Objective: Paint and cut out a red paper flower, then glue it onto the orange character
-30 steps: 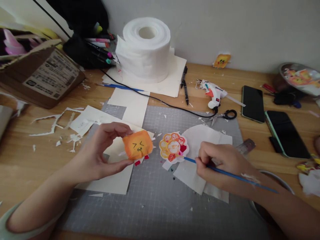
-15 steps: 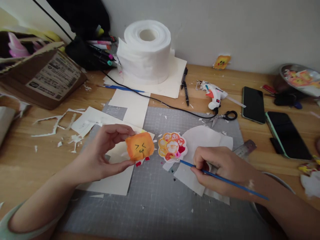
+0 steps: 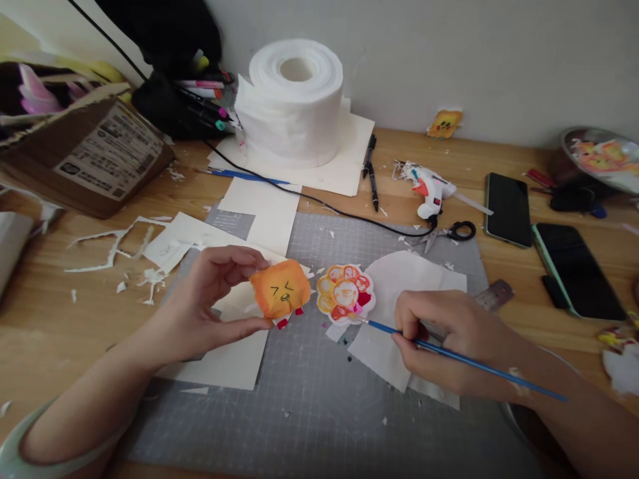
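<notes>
Between thumb and fingers, my left hand (image 3: 214, 299) grips a small puffy orange square figure (image 3: 280, 290) with a drawn face and two red feet, held above the mat. My right hand (image 3: 444, 339) pinches a thin blue paintbrush (image 3: 464, 359). The brush tip lies at the lower edge of a flower-shaped palette (image 3: 345, 293), by its pink paint. Orange, yellow and red smears fill the palette's round wells. Under it spread a grey cutting mat (image 3: 319, 399) and white paper (image 3: 407, 286).
A hot glue gun (image 3: 426, 193), scissors (image 3: 459, 231) and two phones (image 3: 508, 207) lie beyond my right hand. Behind the mat stands a large white tissue roll (image 3: 294, 106). A cardboard box (image 3: 104, 153) is at left, a metal bowl (image 3: 564, 159) at far right. Paper scraps litter the table.
My right hand and the brush have shifted slightly right, with the tip drawn to the palette's edge. The orange figure has tilted a little in my left hand.
</notes>
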Demonstrator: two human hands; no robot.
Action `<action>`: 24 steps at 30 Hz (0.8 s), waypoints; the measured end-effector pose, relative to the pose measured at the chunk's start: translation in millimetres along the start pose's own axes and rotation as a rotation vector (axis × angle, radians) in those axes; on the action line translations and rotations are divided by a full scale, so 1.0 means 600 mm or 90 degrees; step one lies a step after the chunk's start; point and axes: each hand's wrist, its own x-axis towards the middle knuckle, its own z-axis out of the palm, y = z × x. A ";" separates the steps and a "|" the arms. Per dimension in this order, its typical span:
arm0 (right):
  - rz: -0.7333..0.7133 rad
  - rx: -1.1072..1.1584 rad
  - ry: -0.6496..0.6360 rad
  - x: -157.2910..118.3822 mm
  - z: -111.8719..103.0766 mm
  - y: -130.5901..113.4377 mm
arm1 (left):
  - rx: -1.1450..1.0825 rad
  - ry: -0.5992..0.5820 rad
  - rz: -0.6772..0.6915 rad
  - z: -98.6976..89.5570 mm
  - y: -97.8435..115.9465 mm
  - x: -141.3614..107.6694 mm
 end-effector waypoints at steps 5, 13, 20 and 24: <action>-0.138 0.077 0.128 -0.006 0.024 -0.007 | 0.019 0.056 0.009 0.009 -0.002 0.002; -0.359 0.074 0.166 0.000 0.059 -0.017 | -0.034 0.170 0.040 0.029 0.005 0.005; -0.340 0.035 0.145 -0.001 0.060 -0.013 | -0.032 0.182 0.042 0.031 0.014 0.003; -0.324 0.053 0.162 -0.004 0.059 -0.016 | -0.030 0.178 0.031 0.028 0.014 0.003</action>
